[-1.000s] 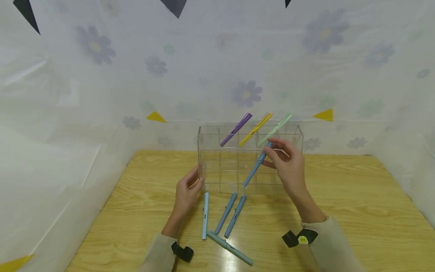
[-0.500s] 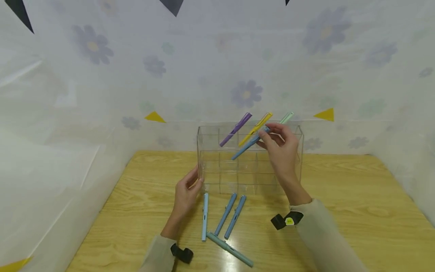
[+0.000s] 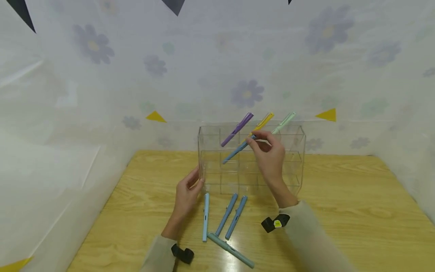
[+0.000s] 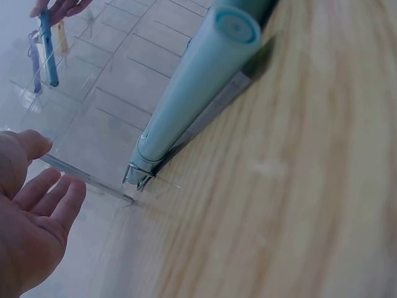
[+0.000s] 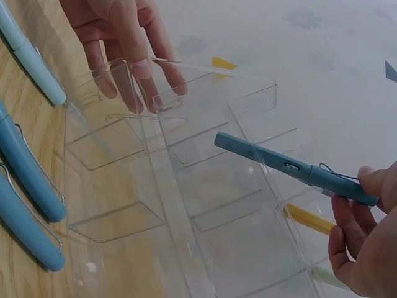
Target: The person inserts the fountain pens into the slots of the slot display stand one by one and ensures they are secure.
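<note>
Shifted left, the blue pen [image 3: 236,150] my right hand [image 3: 270,156] pinches near its end could swivel and knock the clear rack [image 3: 212,184] my left hand [image 3: 186,192] holds.

Right sleeve [image 3: 309,230]: pale beige, long. Black wrist unit [image 3: 269,224]: block-shaped, at the right sleeve's cuff; small yellow label [image 3: 277,223] on it. Left sleeve [image 3: 159,253]: left of the right sleeve, matching beige. Second black unit [image 3: 184,255]: between the sleeves. Left hand [image 3: 185,193], right hand [image 3: 270,156]: bare.
</note>
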A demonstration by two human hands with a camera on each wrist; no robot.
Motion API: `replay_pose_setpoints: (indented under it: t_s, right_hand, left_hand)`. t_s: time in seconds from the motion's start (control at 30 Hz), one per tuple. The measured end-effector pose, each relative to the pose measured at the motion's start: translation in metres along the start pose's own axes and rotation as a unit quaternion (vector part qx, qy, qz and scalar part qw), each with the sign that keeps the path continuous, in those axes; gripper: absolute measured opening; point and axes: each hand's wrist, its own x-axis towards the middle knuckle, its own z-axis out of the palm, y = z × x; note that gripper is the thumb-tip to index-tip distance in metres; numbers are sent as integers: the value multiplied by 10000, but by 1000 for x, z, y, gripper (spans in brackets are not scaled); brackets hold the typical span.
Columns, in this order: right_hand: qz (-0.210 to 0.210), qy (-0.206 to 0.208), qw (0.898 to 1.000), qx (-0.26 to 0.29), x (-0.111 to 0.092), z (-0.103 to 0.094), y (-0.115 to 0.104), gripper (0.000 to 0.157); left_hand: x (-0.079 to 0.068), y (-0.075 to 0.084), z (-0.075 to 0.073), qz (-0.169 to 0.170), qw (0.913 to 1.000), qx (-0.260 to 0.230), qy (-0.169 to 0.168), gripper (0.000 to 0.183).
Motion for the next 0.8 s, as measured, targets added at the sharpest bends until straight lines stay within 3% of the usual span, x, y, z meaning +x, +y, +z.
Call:
replay_pose_setpoints:
  t_s: [0.3,0.8]
  right_hand:
    - [-30,67,9993,-357,-7,8,13,24]
    - [-19,86,9893,-1458,-5,-6,19,27]
  left_hand:
    - [0,-1,1,-10,10000,-43,-5,46]
    - [1,0,8,-50,9999,-88,-81,46]
